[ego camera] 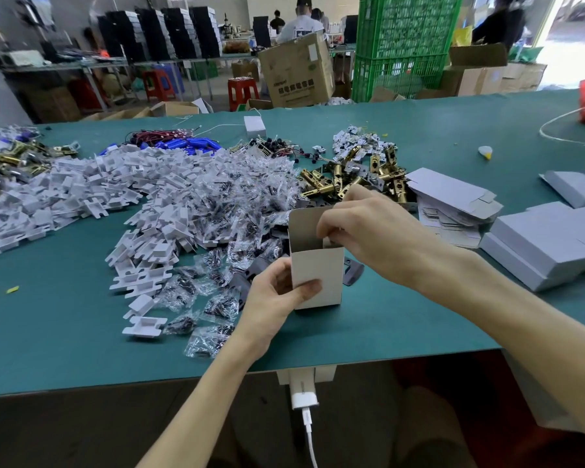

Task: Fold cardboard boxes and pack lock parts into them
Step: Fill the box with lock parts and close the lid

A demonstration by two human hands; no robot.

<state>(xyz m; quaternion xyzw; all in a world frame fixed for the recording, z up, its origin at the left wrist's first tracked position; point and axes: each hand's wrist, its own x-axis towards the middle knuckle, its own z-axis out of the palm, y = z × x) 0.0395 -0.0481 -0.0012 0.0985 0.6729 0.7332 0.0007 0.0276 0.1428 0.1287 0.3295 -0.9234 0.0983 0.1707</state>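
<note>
Cardboard, white and upright: a small box [318, 275] stands on the green desk [402, 336] near its front edge, its top open and the rear lid flap raised. The left hand [277, 298] grips the box low on its left side, thumb pressed flat on the front face and fingers wrapped behind. The right hand [362, 228] reaches over the open mouth, its fingers curled down and pinching the small side flap at the right rim; whether it holds anything else is hidden.

A dark metal plate [353, 273] lies just right of the box. Behind and left of the box spreads a heap of clear screw bags [223, 197], and farther left a pile of white plastic inserts [92, 187]. Brass latches [352, 180] lie heaped beyond the right hand. Flat box blanks [453, 197] are stacked to the right, with folded boxes [547, 244] beside them. Blue batteries [190, 145] lie at the back. A white charger [304, 396] hangs below the desk edge.
</note>
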